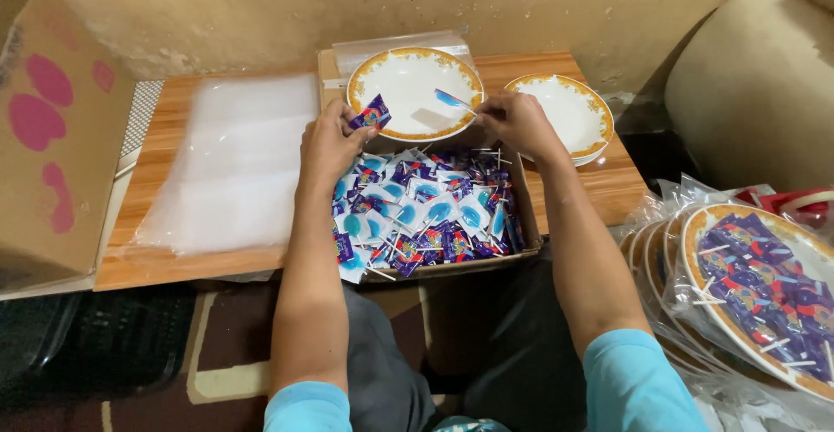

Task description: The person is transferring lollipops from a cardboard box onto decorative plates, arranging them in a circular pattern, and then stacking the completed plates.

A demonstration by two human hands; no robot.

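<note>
— What do you see on the left?

— I see a brown cardboard box [52,136] with pink spots, then a pile of clear plastic bags [230,162] lying flat on the wooden table [156,262].

— And the hands?

— My left hand [333,143] pinches a purple lollipop [372,115] in closed fingers, just over a box of lollipops [426,215]. My right hand [519,121] pinches the stick of a blue lollipop [452,99], held over a white plate [408,76] with a gold rim.

— What is further right?

— A second white plate [573,115] sits beside the right hand. Low on the right, bagged plates [756,293] full of lollipops lean together.
</note>
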